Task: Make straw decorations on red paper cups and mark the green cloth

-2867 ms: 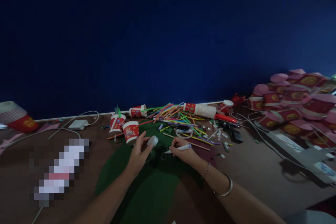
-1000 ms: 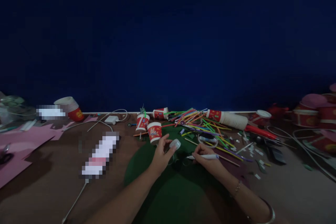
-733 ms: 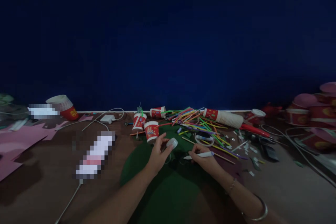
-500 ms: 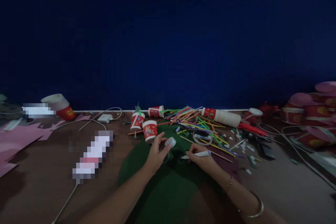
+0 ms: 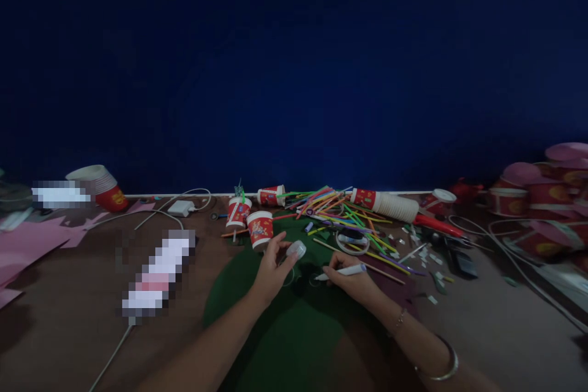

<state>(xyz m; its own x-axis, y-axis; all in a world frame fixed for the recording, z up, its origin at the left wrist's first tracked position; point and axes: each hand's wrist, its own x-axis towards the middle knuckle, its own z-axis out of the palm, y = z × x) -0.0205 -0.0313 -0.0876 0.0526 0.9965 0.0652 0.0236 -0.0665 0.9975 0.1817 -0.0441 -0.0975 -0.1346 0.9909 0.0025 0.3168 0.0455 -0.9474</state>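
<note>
Between the thumb and fingers of my left hand (image 5: 274, 269) is a small clear plastic cap (image 5: 296, 249), held just above the green sheet (image 5: 294, 331). My right hand (image 5: 350, 278) grips a white marker (image 5: 346, 271), its tip pointing left at a faint round outline (image 5: 315, 280) on the sheet. Another pale curved outline (image 5: 288, 277) shows beside my left fingers. A red paper cup (image 5: 260, 229) stands just beyond my left hand. Whether the marker tip touches the sheet is hard to tell.
Colored sticks (image 5: 326, 202) lie in a pile behind my hands. A stack of cups (image 5: 395, 205) lies on its side, near red-handled scissors (image 5: 441, 225) and paper scraps. Pink paper (image 5: 32, 248) and a blurred-out device (image 5: 158, 272) are at left; red cups (image 5: 549, 196) crowd the right.
The whole view has shifted slightly, so things appear a little further left. Both hands keep nearly the same pose, with the cap and the marker still held.
</note>
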